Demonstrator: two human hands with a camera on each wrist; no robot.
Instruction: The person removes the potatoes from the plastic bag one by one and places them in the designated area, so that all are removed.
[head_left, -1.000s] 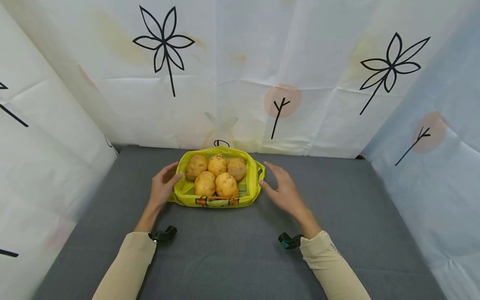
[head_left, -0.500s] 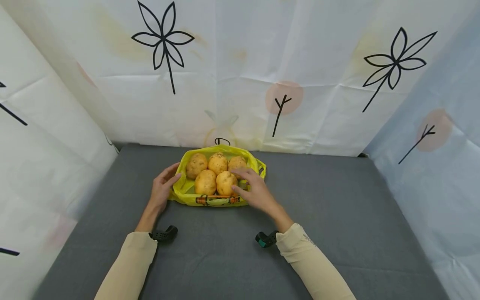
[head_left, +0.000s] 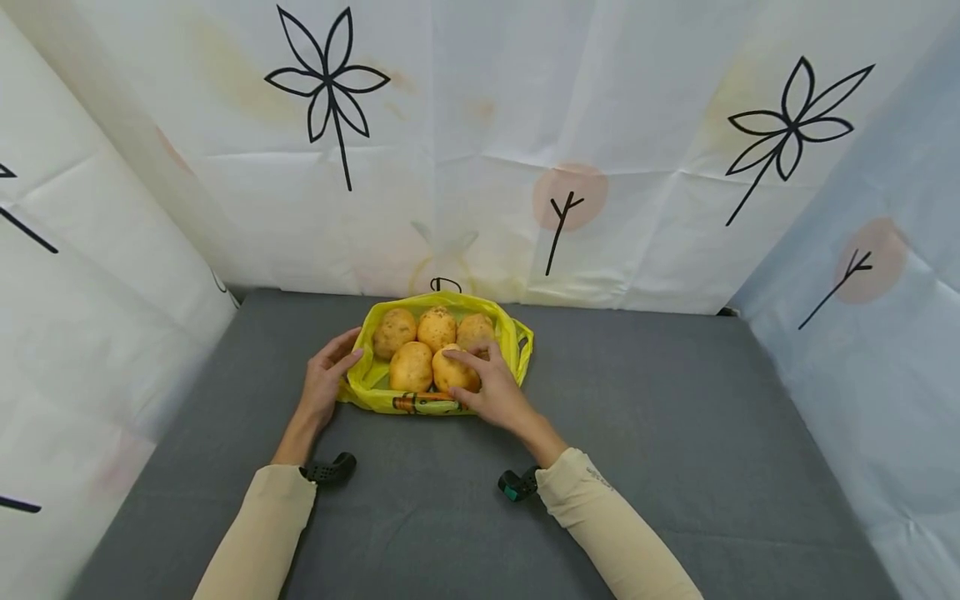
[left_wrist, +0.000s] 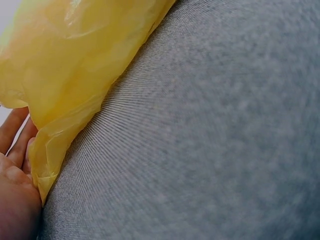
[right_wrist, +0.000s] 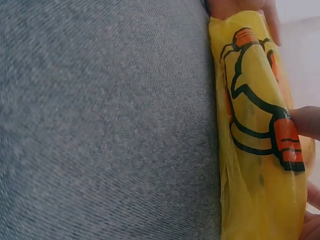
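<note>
A yellow plastic bag [head_left: 363, 396], its rim spread wide, holds several potatoes [head_left: 410, 367]. My left hand [head_left: 324, 375] rests against the bag's left side, fingers along the outside and thumb at the rim. In the left wrist view, fingers [left_wrist: 15, 135] extend partly behind the yellow plastic. My right hand [head_left: 495, 387] reaches over the front right rim, its thumb and fingers around the front right potato [head_left: 450, 371]. That hand partly covers the back right potato [head_left: 474, 327]. The right wrist view shows its thumb [right_wrist: 306, 121] over the bag's printed front.
A grey cloth [head_left: 420, 500] covers the table beneath the bag. White patterned curtains [head_left: 480, 108] stand behind and on both sides. The bag's handle loop [head_left: 527, 340] sticks out on the right. Both wrists wear dark bands [head_left: 330, 469].
My right hand has moved left from beside the bag to over it, and its fingers have come around the front right potato. The left hand has stayed at the bag's left side.
</note>
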